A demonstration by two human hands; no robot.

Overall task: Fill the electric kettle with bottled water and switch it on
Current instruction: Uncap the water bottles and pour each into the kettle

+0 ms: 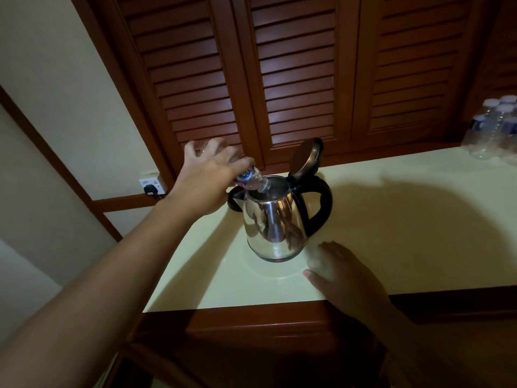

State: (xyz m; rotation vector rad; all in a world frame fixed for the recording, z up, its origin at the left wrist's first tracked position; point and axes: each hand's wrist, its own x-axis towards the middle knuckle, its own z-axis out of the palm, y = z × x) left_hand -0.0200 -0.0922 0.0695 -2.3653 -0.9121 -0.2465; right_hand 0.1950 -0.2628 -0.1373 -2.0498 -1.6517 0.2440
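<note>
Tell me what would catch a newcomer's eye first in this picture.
The shiny steel kettle stands mid-counter, lid flipped up. The left hand tips a water bottle neck-down into its mouth, while the right hand rests on the counter near the front edge.

The kettle (pixel 272 225) shines silver, with a black handle (pixel 321 203). The bottle (pixel 251 180) is clear, its label (pixel 245 175) blue and white. The bench (pixel 405 233) is pale cream, as is the wall (pixel 56 79). The doors (pixel 296 79) are red-brown, striped with slats. The plug (pixel 151 189) is black, the socket (pixel 145 181) white.
</note>
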